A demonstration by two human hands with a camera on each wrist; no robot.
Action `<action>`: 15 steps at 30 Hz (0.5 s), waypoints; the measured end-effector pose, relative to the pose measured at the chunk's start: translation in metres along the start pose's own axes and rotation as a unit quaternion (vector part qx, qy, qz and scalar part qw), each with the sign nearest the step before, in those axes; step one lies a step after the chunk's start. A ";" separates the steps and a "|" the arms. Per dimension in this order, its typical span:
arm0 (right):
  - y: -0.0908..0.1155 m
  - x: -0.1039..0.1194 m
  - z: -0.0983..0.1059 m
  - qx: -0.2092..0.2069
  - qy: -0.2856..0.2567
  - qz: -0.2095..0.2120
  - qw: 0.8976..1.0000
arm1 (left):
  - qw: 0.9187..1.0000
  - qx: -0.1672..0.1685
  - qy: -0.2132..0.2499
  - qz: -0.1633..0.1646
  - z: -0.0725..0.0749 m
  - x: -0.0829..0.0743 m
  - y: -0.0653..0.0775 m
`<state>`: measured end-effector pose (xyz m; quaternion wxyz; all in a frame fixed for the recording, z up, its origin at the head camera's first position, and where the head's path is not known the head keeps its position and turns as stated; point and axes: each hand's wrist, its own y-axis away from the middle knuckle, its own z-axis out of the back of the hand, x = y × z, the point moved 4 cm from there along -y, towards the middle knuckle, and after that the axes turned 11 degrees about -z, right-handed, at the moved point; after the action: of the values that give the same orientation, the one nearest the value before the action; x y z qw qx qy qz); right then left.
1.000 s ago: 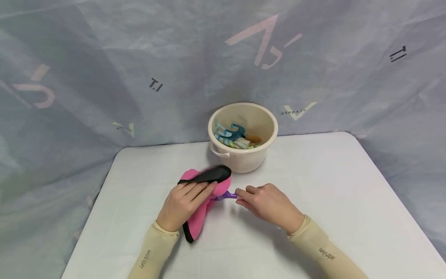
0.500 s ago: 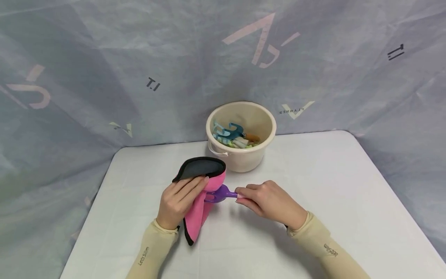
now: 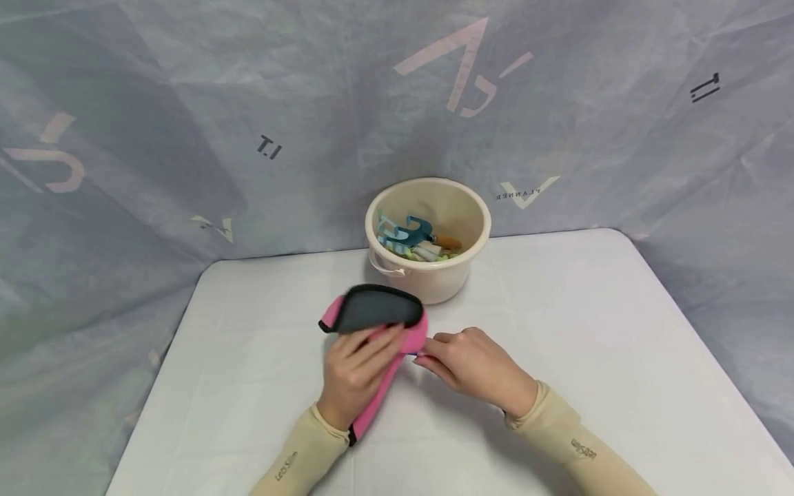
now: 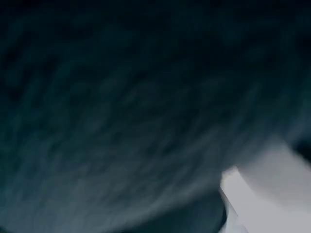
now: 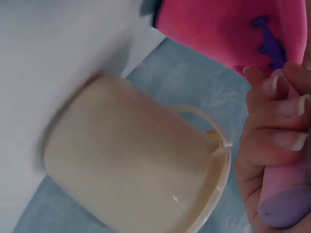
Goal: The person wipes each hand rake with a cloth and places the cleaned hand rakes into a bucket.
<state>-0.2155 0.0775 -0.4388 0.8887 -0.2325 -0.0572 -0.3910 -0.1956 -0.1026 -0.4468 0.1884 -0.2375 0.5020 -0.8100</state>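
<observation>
My left hand (image 3: 356, 375) grips a pink cloth (image 3: 417, 337) with black edging and a dark grey underside, wrapped over the head of a small garden hand fork. In the right wrist view, the fork's purple prongs (image 5: 272, 46) lie against the pink cloth (image 5: 214, 34). My right hand (image 3: 477, 365) holds the fork by its pink handle (image 5: 279, 189), the fingers curled round it. Most of the fork is hidden by cloth and hand in the head view. Dark, blurred cloth (image 4: 121, 121) fills most of the left wrist view.
A cream bucket (image 3: 434, 279) with a thin handle stands behind the hands at the back of the white table (image 3: 595, 331). Several small tools (image 3: 412, 234), blue and orange among them, lie inside it. A grey printed sheet (image 3: 310, 89) hangs behind the table.
My left hand and the cloth shift left off the purple prongs, then back right, covering them again close to my right hand. The right hand stays nearly in place.
</observation>
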 end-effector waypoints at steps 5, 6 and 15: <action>-0.002 -0.003 -0.005 0.021 -0.049 -0.033 0.998 | 0.999 0.013 -0.007 -0.049 -0.010 -0.012 0.006; -0.002 -0.004 -0.005 0.025 -0.063 -0.042 0.997 | 0.998 0.010 -0.012 -0.059 -0.010 -0.012 0.007; -0.005 -0.016 0.004 0.034 -0.243 -0.160 0.956 | 0.997 -0.046 -0.053 -0.037 -0.002 0.001 0.020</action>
<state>-0.2298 0.0876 -0.4381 0.7811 -0.2785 -0.3213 -0.4573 -0.1962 -0.1098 -0.4655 0.1734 -0.3072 0.5187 -0.7788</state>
